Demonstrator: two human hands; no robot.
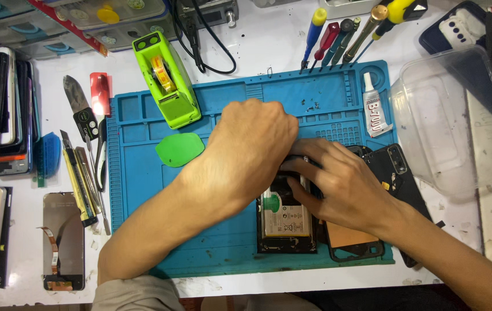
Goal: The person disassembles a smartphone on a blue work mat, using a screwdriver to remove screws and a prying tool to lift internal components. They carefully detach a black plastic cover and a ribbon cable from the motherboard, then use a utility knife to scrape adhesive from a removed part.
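Both forearms reach up from the bottom edge to an opened phone [286,222] (its battery showing) lying on the blue work mat [142,190], where the left hand [249,150] curls over the phone's top end and hides its own fingers, so their grip cannot be told. Beside it the right hand [341,187] lies with fingers spread flat on the phone, gripping nothing, and partly covers the black back cover [398,173]. Around them on the table are a green tape dispenser [165,78], a green pick [179,150], a glue tube [375,112] and a clear plastic tub [447,126].

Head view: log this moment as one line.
left hand: on opened phone | right hand: on phone's upper end | surface: blue mat
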